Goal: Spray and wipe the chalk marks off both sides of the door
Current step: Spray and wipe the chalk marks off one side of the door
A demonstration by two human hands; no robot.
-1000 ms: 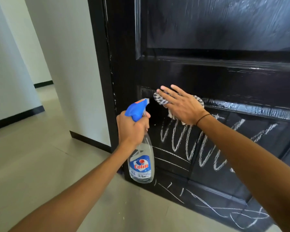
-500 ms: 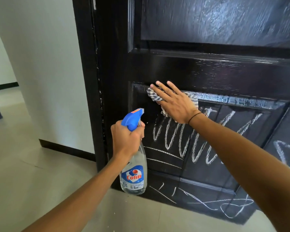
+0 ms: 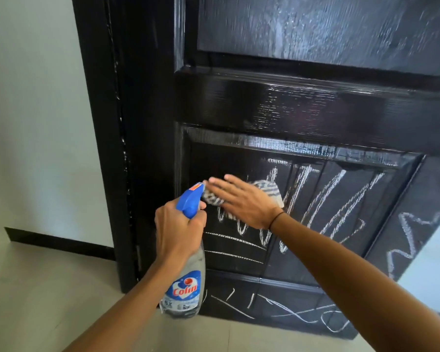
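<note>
Black door (image 3: 302, 107) chalk-scribbled low; checked cloth (image 3: 268, 190) flat against panel; spray bottle (image 3: 186, 270) upright (blue trigger).

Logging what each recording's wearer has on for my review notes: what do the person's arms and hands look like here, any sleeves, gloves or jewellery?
Both forearms are bare as far as the frame shows: no sleeves in view and no gloves. The right hand has a thin dark band around the wrist, like a cord or hair tie. The left hand and its wrist show no ring, watch or band. No markings are visible on either arm.
</note>
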